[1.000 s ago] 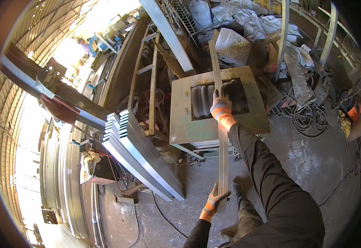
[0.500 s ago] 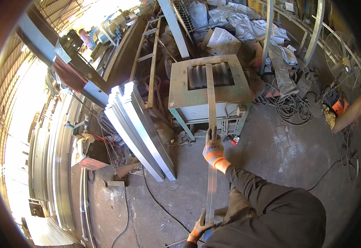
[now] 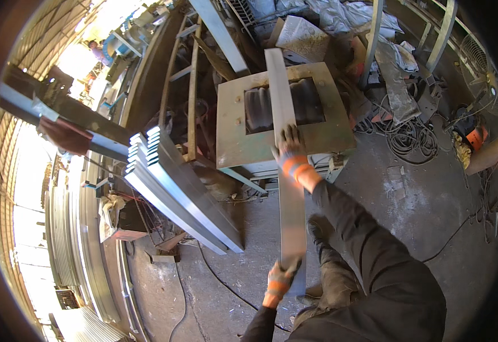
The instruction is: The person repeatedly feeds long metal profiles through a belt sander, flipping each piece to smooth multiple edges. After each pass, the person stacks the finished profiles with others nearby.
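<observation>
A long, flat silver metal bar [image 3: 292, 211] lies across a box-shaped machine [image 3: 232, 137], over dark ridged rollers [image 3: 258, 108] in its top opening. The bar's far end sticks out beyond the opening, and its near part reaches back toward my body. In a grey and orange glove, my left hand [image 3: 280, 280] is closed around the near part of the bar. My right hand [image 3: 292, 155], gloved alike, rests on the bar's upper face at the machine's near edge. Its fingers are stretched out along the metal, with the thumb at the left side.
Several metal profiles [image 3: 186, 196] lean in a bundle left of the machine. A dark cable [image 3: 220, 285] crosses the floor to my left. Coiled hoses [image 3: 411, 145] and a fan [image 3: 491, 91] are at the right. A steel post [image 3: 220, 37] rises behind the machine.
The bar has moved forward over the opening and shows its wider face. Both hands moved forward; my right hand went from gripping the bar before the machine to lying flat on it.
</observation>
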{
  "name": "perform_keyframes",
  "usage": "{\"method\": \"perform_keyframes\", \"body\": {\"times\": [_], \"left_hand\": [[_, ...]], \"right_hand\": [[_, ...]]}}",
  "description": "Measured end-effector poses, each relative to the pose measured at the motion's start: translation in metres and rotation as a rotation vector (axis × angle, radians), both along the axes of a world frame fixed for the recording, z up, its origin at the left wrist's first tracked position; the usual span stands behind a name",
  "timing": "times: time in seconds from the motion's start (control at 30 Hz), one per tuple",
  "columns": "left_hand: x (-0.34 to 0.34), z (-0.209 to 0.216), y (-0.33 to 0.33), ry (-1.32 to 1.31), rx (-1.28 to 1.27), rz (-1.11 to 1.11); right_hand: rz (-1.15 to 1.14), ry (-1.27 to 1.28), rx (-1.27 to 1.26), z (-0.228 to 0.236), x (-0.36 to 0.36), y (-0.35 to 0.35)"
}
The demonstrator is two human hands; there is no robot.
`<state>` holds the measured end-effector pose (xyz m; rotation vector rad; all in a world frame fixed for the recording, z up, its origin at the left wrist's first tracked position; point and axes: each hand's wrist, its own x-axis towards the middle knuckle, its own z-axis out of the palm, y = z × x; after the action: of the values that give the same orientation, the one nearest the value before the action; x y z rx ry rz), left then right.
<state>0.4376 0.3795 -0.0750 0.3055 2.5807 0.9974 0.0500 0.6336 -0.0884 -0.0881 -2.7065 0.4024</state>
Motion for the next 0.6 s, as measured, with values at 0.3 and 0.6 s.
{"method": "perform_keyframes", "body": {"times": [0.3, 0.6], "left_hand": [[-0.276, -0.032, 0.144, -0.436, 0.559, 0.403], [-0.132, -0.028, 0.091, -0.198, 0.358, 0.282]], "right_hand": [[-0.134, -0.289, 0.287, -0.001, -0.278, 0.099], [-0.126, -0.330, 0.142, 0.017, -0.121, 0.041]]}}
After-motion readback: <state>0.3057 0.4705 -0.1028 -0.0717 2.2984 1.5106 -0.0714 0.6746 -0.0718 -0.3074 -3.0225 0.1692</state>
